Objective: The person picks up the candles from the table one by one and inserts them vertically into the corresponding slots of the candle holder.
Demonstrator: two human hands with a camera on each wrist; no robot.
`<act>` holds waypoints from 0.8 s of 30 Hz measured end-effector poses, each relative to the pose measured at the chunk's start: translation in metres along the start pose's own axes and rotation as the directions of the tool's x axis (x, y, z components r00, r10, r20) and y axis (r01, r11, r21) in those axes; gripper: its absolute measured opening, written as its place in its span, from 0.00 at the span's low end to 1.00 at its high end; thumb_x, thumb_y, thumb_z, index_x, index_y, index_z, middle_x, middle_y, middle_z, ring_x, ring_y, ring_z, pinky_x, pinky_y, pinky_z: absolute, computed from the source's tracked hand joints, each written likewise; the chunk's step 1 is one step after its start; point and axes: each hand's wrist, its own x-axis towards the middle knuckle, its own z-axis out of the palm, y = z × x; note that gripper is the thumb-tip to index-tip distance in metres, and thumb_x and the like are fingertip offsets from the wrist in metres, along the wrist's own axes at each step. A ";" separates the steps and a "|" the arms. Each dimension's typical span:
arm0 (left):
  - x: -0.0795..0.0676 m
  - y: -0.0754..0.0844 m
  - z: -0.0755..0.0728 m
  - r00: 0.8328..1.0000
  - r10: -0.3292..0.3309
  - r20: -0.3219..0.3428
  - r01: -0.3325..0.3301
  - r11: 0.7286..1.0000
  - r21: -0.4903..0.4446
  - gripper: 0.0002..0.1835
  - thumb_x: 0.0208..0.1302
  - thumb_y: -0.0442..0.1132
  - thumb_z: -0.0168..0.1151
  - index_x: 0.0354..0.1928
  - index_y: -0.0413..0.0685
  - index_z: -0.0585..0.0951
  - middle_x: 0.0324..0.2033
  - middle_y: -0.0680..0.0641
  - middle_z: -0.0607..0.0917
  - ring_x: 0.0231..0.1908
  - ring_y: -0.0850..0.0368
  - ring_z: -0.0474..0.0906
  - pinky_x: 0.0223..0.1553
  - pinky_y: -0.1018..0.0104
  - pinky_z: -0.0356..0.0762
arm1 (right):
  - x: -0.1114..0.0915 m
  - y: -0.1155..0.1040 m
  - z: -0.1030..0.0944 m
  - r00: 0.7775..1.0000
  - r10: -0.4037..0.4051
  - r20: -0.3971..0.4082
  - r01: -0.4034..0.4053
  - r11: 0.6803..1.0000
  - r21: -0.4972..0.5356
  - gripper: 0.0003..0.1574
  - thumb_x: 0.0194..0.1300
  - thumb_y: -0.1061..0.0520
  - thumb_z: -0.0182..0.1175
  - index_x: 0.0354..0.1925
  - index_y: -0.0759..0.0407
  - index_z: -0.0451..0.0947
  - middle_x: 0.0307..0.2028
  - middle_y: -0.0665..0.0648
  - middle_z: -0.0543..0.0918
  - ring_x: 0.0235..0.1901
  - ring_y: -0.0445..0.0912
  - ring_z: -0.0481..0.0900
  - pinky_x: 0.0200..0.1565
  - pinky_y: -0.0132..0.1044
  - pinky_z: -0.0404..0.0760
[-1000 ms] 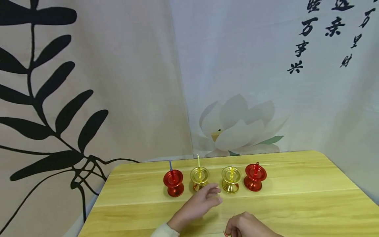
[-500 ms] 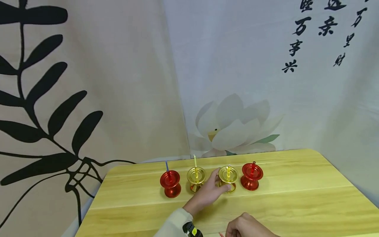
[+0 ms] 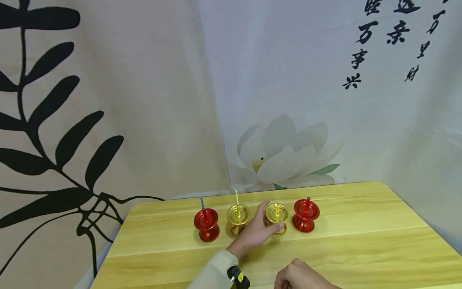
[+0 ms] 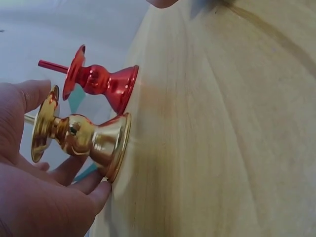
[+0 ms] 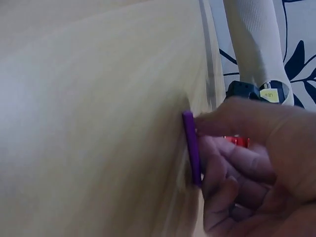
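Note:
A row of shiny candle holders stands at the table's back. My left hand (image 3: 254, 233) grips the gold candle holder (image 3: 282, 208) third from the left; its thumb and fingers lie around the dish and base in the left wrist view. That holder's base still touches the tabletop. To its right stands a red candle holder (image 3: 306, 212) with a bare socket. Low at the front, my right hand (image 3: 299, 277) pinches a slim purple candle (image 5: 192, 148) between its fingertips, just above the wood. The candle is hidden in the head view.
To the left are a red candle holder (image 3: 205, 221) carrying a blue candle (image 3: 202, 203) and a gold one (image 3: 238, 214) carrying a yellow candle (image 3: 236, 197). A printed curtain (image 3: 162, 100) hangs right behind the wooden table (image 3: 353, 241).
My left hand has moved right from in front of the second holder and taken hold of the third. The right hand stays nearly in place. The view has shifted slightly.

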 end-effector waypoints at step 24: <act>-0.002 -0.004 -0.005 0.994 0.080 0.069 -0.080 0.997 -0.003 0.41 0.70 0.53 0.59 0.76 0.63 0.47 0.65 0.38 0.70 0.65 0.48 0.66 0.64 0.45 0.62 | 0.022 0.013 -0.062 0.879 -0.007 -0.476 0.019 1.000 0.021 0.17 0.47 0.71 0.69 0.29 0.49 0.80 0.24 0.42 0.80 0.24 0.36 0.77 0.25 0.33 0.79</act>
